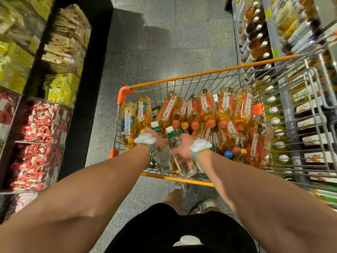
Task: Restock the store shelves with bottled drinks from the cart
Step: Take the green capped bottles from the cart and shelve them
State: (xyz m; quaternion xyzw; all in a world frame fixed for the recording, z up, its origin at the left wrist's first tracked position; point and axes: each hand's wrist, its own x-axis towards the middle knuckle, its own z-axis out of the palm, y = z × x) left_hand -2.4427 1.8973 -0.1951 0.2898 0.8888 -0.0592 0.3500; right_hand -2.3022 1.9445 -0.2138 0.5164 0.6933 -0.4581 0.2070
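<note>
Two clear bottles sit nearest, one in each hand, at the near end of the cart (182, 76). Left hand (158, 140) wraps the left clear bottle (164, 160) just under the neck, with its fingers curled round and mostly hidden beneath. Right hand (183, 146) grips the right clear bottle (185, 166) high on the body, thumb laid across the front. Both bottles are tilted, white caps pointing away and bases toward the near orange rail.

Handling, as a judgement: they look full, so weighty for their size. The thin plastic walls are likely to give under a hard squeeze. The smooth label film is probably slippery. They are not fragile. The best hold is the shoulder below the cap, where the wall is stiffest, one bottle per hand.

Farther in, the amber bottles (207, 108) lie jumbled against each other with orange caps mostly toward the person, filling the basket. Pulling one may shift its neighbours.

Beyond the cart on the right, the drink shelf (255, 33) holds rows of upright capped bottles. The snack bins (45, 121) on the left are well apart from the cart.
</note>
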